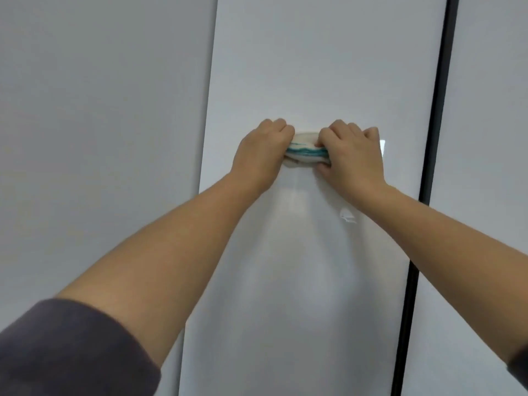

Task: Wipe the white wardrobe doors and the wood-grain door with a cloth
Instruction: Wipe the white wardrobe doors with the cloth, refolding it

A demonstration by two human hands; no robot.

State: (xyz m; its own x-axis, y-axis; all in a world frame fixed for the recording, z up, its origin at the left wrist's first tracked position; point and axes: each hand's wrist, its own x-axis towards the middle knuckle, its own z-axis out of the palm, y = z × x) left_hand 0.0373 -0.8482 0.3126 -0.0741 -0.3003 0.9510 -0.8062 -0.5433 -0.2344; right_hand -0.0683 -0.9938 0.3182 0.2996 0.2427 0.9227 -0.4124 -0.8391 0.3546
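A glossy white wardrobe door (314,67) fills the middle of the view. Against it I hold a bunched white cloth with a teal stripe (305,151). My left hand (263,151) grips the cloth's left end with curled fingers. My right hand (350,155) grips its right end, thumb under the cloth. Both hands sit at the door's mid height, side by side, with only a short strip of cloth showing between them. No wood-grain door is in view.
Another white door panel (100,110) stands to the left, set at a slight angle. A black vertical gap (431,138) separates the middle door from a third white panel (491,138) on the right. A small white mark (347,216) shows on the door below my right hand.
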